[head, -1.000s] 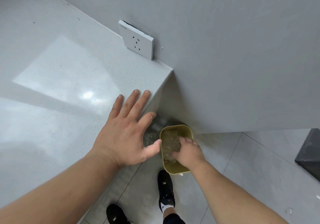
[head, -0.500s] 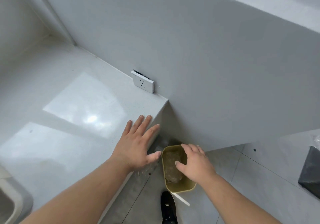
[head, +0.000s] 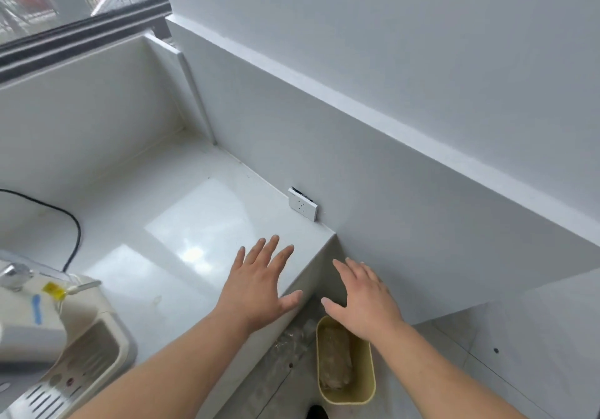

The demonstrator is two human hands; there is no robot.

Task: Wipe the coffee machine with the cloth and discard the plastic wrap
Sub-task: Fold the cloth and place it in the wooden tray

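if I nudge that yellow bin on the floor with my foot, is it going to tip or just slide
The yellow bin will probably slide: it looks like thin plastic on smooth floor tiles. It likely feels light, since only a crumpled wad of plastic wrap lies inside. A push near the rim could tip it, as it seems taller than wide; low down is safer.

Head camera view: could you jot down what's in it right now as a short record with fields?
left hand: open, flat on the counter edge
right hand: open, empty, above the bin
bin: yellow, on the floor beside the counter, crumpled plastic wrap inside
counter: white, glossy
coffee machine: lower left, partly out of frame
socket: on the wall at the counter's back edge
cloth: not visible
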